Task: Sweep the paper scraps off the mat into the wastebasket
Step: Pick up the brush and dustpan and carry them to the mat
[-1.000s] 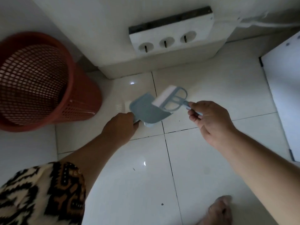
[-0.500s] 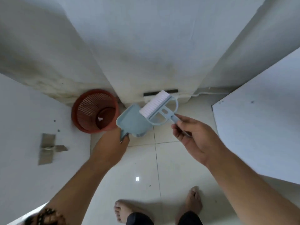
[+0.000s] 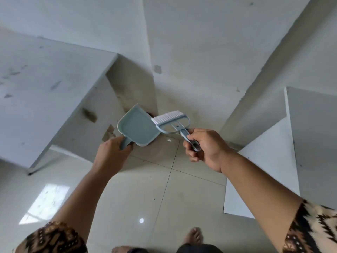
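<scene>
My left hand (image 3: 111, 154) grips the handle of a small blue-grey dustpan (image 3: 135, 127), held up in the air with its tray facing me and empty. My right hand (image 3: 206, 148) holds the handle of a matching hand brush (image 3: 171, 121) with white bristles, its head touching the dustpan's right edge. The red wastebasket is almost wholly hidden behind the dustpan; only a dark sliver shows at its top edge. No mat and no paper scraps are in view.
A white table (image 3: 54, 92) stands at the left and a white board or tabletop (image 3: 310, 143) at the right, with a wall corner (image 3: 149, 52) between them. The pale tiled floor (image 3: 145, 189) lies below, with my bare feet (image 3: 193, 236) at the bottom edge.
The view has risen and pulled back from the floor. The wastebasket, plain before, has slipped behind the dustpan. Both hands keep their grip and have lifted the dustpan and brush together.
</scene>
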